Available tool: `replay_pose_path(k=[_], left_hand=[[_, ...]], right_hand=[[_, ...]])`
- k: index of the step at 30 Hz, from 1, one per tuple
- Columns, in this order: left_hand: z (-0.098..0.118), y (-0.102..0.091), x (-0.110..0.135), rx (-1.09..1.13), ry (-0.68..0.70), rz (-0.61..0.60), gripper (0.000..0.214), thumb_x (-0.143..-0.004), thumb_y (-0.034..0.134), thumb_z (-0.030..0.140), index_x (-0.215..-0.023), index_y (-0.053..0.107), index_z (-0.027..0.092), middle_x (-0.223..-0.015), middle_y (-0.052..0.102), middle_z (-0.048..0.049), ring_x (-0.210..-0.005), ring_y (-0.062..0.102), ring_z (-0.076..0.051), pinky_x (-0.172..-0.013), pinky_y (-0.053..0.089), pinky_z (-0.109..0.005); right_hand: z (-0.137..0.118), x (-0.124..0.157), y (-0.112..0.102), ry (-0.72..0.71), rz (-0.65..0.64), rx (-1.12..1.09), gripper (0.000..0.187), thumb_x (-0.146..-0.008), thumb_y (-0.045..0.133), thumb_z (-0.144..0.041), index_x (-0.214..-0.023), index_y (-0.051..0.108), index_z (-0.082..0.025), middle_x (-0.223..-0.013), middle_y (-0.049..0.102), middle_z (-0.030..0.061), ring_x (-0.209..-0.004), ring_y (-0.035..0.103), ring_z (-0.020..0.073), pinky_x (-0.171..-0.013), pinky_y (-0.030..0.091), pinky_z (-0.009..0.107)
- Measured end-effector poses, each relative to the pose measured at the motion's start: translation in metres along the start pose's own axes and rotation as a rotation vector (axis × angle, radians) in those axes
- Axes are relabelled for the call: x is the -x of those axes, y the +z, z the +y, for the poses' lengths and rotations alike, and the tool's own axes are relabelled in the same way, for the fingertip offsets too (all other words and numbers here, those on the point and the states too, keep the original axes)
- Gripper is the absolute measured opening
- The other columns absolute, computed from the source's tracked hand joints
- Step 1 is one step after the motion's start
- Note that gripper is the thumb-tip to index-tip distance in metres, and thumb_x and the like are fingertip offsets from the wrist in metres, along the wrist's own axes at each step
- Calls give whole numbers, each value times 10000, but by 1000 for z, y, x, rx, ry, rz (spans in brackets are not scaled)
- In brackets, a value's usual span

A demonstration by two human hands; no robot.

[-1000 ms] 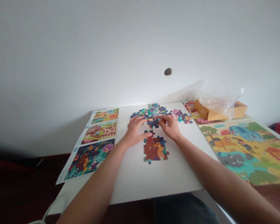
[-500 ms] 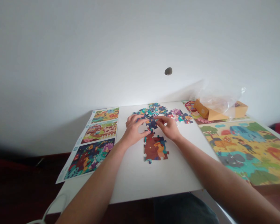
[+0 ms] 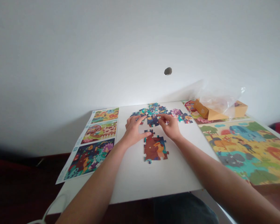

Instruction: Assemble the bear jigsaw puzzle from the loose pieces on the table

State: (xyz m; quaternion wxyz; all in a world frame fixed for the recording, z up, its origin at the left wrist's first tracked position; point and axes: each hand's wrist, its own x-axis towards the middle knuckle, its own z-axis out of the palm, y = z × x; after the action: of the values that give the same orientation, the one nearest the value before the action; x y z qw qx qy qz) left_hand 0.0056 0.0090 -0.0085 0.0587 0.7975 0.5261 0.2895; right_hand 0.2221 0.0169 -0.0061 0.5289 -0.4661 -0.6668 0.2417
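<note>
A small joined block of puzzle pieces (image 3: 155, 148), brown and orange, lies on the white table (image 3: 135, 177) in front of me. Just beyond it a dark blue loose piece (image 3: 152, 121) sits between my two hands. My right hand (image 3: 170, 128) has its fingers curled, with thumb and forefinger pinched on that piece's right side. My left hand (image 3: 133, 131) lies flat with fingers stretched toward the piece's left edge and its thumb by the block's top left corner. A heap of several loose pieces (image 3: 155, 109) lies behind the hands.
A reference sheet with three pictures (image 3: 95, 140) lies at the left. A finished large animal puzzle (image 3: 247, 149) covers the right side. An orange cardboard box (image 3: 220, 111) with a clear plastic bag (image 3: 220, 98) stands at the back right, near the white wall.
Half a second ago the dark blue piece was lower, touching the top of the joined block. It now sits slightly farther away, toward the heap, and my left fingers have stretched out.
</note>
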Motion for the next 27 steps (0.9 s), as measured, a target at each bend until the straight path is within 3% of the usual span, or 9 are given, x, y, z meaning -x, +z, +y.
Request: replay_pose_path(k=[2,6,13,18,20,24,27], left_hand=[[-3,3,1,-24,-25,-89,864,-653,823,531,-1426,491,333,-1407,453,-119,-1363,315,-390,-1107,300,-593],[-6,6,3,-46,-60,-201,660,-645,821,559,-1259,650,385,-1433,413,-101,-1395,248,-451,-1099,269,-666],[-2,-1,1,-18,-67,-244,421,-683,827,460,-1085,749,364,-1426,429,-94,-1416,241,-468,-1112,264,-677],[-5,-3,1,-11,-41,-276,370,-690,830,390,-1049,758,341,-1437,425,-95,-1436,205,-488,-1104,261,-690],[-6,-3,1,-16,-26,-260,432,-667,845,391,-1085,742,350,-1446,429,-85,-1439,207,-475,-1117,246,-679],[-5,-2,0,3,23,-116,786,-624,865,475,-1344,578,343,-1437,459,-98,-1421,265,-405,-1155,248,-598],[-2,-3,-1,23,85,3,792,-690,826,478,-1403,516,328,-1397,503,-85,-1390,321,-346,-1167,260,-531]], right_hand=[[1,-1,-2,42,88,4,313,-823,536,-265,-1040,742,-172,-683,619,2,-642,527,145,-681,442,273],[1,-3,-4,127,191,5,335,-808,522,-273,-1029,747,-161,-665,598,-2,-607,501,140,-642,429,270],[2,-3,-4,127,188,-1,346,-795,522,-262,-1035,749,-162,-671,606,-2,-591,486,136,-615,414,267],[2,-3,-5,121,186,3,351,-793,521,-257,-1042,751,-163,-668,606,-2,-597,494,137,-629,420,270],[3,-4,-4,121,180,-4,348,-789,525,-258,-1035,751,-158,-660,600,-3,-592,491,135,-624,419,270],[6,-3,-2,108,105,-42,341,-789,535,-269,-1024,749,-146,-650,592,-5,-603,499,135,-633,424,269],[7,-2,1,78,18,-68,349,-802,551,-286,-1063,742,-153,-672,607,-6,-629,504,134,-669,433,272]])
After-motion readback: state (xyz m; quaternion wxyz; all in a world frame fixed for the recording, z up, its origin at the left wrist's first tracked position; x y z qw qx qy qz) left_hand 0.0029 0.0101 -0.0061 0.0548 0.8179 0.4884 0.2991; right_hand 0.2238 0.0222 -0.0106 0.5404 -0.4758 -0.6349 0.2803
